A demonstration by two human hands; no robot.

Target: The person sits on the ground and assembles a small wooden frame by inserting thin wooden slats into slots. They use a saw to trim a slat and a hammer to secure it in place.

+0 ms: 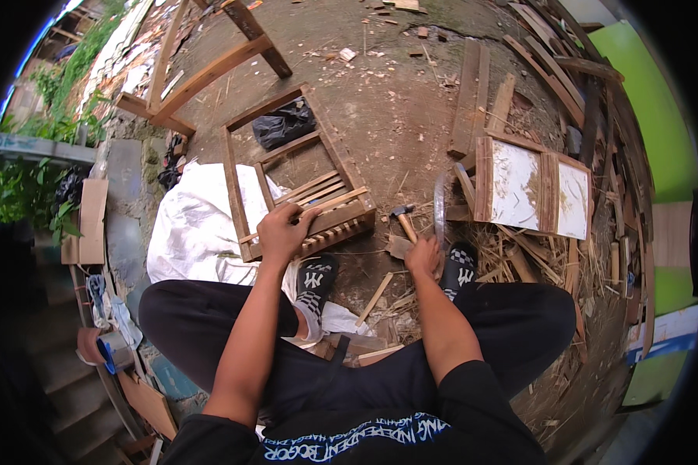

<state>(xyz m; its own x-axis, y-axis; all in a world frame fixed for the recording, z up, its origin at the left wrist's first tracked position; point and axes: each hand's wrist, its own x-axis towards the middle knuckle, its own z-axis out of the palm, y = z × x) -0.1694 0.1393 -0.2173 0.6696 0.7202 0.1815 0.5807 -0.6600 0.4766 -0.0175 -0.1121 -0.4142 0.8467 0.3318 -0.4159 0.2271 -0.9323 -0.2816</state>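
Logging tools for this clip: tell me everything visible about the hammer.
The hammer is small, with a dark metal head at the top and a light brown wooden handle. It points up and away from the person, tilted slightly left, head just above the dirt ground. The right hand grips the lower end of the handle, hiding that part. It sits right of the wooden slatted frame, apart from it. Whether the head has a claw cannot be told.

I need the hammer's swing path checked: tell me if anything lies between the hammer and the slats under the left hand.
Nothing visible does. The hammer in the right hand sits just right of the slatted frame, with only bare dirt between; the left hand presses on the slats.
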